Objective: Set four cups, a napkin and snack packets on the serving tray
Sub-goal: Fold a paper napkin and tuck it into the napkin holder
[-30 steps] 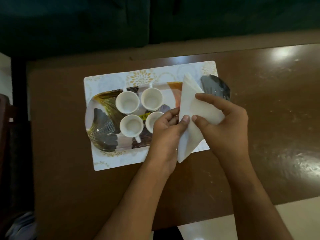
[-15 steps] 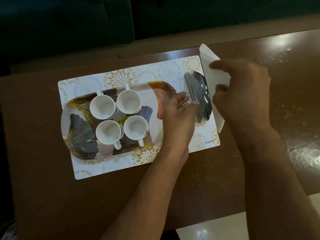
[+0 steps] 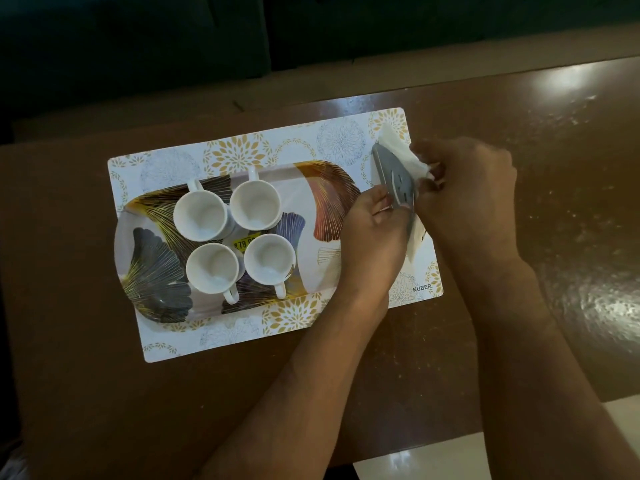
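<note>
Four cups (image 3: 235, 237) stand clustered on tray (image 3: 325, 192), tray on mat (image 3: 298, 147). Left hand (image 3: 372, 233) pinches grey holder (image 3: 398, 181) at tray's right end. Right hand (image 3: 464, 188) grips napkin (image 3: 394, 145), pressed against holder's far side.

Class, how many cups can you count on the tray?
4, in a square on the tray's left half: back-left, back-right, front-left, front-right. None appear hidden.
</note>
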A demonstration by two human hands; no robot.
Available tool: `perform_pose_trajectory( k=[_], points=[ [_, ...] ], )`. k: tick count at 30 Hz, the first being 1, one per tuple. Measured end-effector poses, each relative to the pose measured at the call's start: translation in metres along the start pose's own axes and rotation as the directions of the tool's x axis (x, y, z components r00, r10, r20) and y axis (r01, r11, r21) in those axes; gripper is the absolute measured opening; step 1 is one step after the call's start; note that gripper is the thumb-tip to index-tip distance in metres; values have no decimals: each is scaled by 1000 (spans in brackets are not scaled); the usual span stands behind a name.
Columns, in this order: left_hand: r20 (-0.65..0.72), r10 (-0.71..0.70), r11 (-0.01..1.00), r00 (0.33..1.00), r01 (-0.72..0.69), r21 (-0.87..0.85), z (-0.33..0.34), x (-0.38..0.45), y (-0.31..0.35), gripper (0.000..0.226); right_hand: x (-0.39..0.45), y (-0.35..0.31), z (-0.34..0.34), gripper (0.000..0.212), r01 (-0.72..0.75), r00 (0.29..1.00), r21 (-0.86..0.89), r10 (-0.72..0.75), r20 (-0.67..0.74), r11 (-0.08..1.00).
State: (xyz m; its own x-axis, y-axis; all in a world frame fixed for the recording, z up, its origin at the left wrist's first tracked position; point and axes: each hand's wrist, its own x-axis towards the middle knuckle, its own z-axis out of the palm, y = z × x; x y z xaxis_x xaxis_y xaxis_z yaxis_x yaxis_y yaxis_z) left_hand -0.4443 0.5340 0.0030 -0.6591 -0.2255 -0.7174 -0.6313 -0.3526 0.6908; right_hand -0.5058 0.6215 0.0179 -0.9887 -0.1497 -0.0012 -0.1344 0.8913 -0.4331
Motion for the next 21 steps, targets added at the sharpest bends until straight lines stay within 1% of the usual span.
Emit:
perform_pose_trajectory(
  k=[3, 9, 15, 18, 21],
  points=[
    [13, 9, 1000, 1000, -9, 14, 1, -1, 2, 46, 0, 0, 0, 50, -6, 1000, -11, 6, 1, 1000],
    [6, 69, 996, 998, -69, 55, -11, -8, 4, 45, -8, 0, 0, 45, 12, 1000, -26, -13, -20, 1000],
    [-33, 165, 982, 986, -161, 98, -42, -14, 2, 46, -28, -19, 7, 39, 30, 989, -68, -39, -145, 997],
    [-65, 222, 972, 973, -215, 100, -64, -21, 5, 46, -39, -41, 12, 37, 83, 975, -60, -93, -201, 995],
    [-112, 295, 954, 949, -285, 95, -94, -29, 7, 43, -49, -69, 26, 37, 175, 969, -36, -178, -173, 984]
  ],
)
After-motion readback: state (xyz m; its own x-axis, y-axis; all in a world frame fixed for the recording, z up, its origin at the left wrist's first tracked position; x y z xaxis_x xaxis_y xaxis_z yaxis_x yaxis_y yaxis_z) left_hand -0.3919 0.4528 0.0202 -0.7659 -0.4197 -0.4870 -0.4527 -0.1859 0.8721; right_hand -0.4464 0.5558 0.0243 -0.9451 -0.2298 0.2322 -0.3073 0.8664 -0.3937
